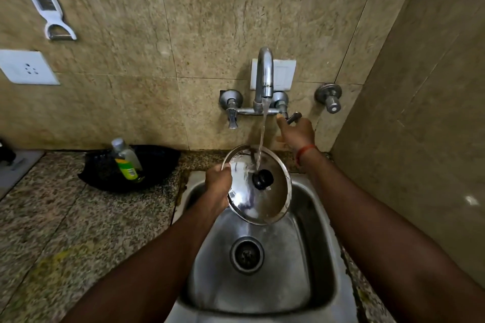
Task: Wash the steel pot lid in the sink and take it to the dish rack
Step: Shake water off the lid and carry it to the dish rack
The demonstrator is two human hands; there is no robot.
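The steel pot lid [273, 196] with a black knob [262, 179] is tilted over the steel sink [322, 257]. My left hand [217, 181] grips its left rim. Water runs from the curved faucet [265, 73] onto the lid near the knob. My right hand [296, 131] is up at the wall, fingers closed on the right tap handle [293, 117]. No dish rack is in view.
A black dish [157, 162] holding a soap bottle [127, 160] sits on the granite counter [78, 217] left of the sink. A second tap handle [232, 113], a wall valve [331, 98], a socket [26, 67] and a hanging peeler [44, 0] are on the tiled wall. A side wall stands close on the right.
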